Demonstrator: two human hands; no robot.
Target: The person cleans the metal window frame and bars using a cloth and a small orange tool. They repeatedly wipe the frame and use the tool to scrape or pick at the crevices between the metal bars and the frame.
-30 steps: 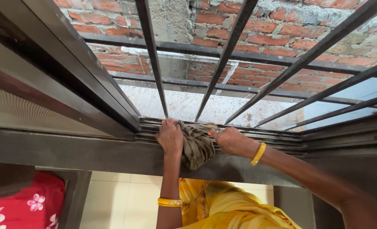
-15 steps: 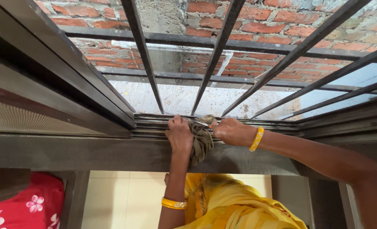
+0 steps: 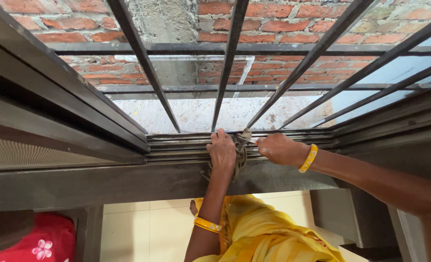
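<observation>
My left hand (image 3: 222, 151) presses a bunched olive-brown cloth (image 3: 240, 148) into the grooved window track (image 3: 176, 144) at the foot of the dark metal bars (image 3: 223, 82). Only a strip of the cloth shows past the fingers. My right hand (image 3: 279, 148), with a yellow bangle at the wrist, rests on the track just right of the cloth and pinches its upper end with closed fingers. A second yellow bangle sits on my left forearm.
A dark stone sill (image 3: 128, 182) runs below the track. A sliding window frame (image 3: 55, 106) stands at the left. Beyond the bars are a white ledge (image 3: 196, 114) and a brick wall (image 3: 283, 24). Below are yellow clothing (image 3: 269, 233), a tiled floor and red flowered fabric (image 3: 36, 242).
Both hands slid to the right along the track with the cloth. The cloth is bunched tighter now and mostly covered by my left hand. The view shifted slightly.
</observation>
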